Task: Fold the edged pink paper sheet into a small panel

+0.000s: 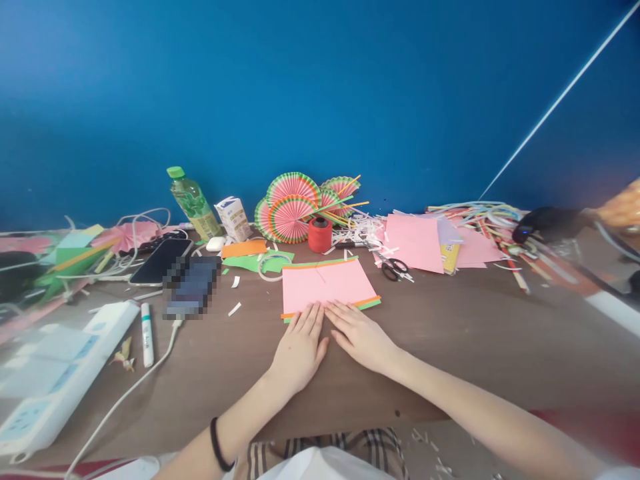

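Now both hands' fingers press the pink paper's near edge.

Bright and evenly lit, with soft faint shadows; sharp at centre, smeared and stretched toward left and right edges.

Both hands flat, palms down, fingers extended, side by side: left hand, right hand.
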Demonstrator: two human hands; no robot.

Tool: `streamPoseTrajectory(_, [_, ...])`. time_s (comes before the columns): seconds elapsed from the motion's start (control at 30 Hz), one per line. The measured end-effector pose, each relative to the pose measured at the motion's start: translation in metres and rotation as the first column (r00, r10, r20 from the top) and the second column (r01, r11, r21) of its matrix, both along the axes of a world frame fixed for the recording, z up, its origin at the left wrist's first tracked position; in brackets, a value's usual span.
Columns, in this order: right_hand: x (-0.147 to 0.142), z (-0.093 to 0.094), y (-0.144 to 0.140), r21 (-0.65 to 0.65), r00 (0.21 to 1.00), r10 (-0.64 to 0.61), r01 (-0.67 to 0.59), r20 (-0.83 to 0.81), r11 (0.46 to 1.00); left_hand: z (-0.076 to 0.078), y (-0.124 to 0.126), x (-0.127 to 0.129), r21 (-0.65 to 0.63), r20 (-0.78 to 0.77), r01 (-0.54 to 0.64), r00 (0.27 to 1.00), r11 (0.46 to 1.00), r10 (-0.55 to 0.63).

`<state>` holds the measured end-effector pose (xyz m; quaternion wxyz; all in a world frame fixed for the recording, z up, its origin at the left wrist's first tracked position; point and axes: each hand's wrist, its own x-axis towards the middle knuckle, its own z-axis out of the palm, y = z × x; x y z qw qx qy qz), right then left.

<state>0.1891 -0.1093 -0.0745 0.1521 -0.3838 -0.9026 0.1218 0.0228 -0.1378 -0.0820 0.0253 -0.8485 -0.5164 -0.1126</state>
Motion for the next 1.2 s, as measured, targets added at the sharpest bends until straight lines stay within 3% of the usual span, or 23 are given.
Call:
streamPoseTrajectory(0.17, [0.021, 0.002, 0.006, -0.064, 0.998, 0.046, -0.044, 0.030, 0.997, 0.002, 0.000, -0.008, -0.025, -0.017, 0.022, 1.000, 0.999, -0.022])
streamPoseTrajectory(0.4, [0.055, 0.003, 0.004, -0.053, 0.997, -0.051, 0.054, 0.056, 0.997, 0.005, 0.000, -0.010, -0.053, -0.004, 0.042, 0.999, 0.998, -0.042])
streamPoseTrajectory(0.83, [0.090, 0.002, 0.002, -0.019, 0.982, -0.121, 0.125, 0.146, 0.992, 0.011, -0.004, -0.029, -0.071, -0.054, 0.014, 0.998, 0.997, -0.018])
streamPoseTrajectory(1.2, [0.091, 0.000, 0.003, 0.009, 0.983, -0.137, 0.137, 0.121, 0.990, 0.016, -0.010, -0.051, 0.013, -0.099, 0.012, 0.995, 1.000, -0.011])
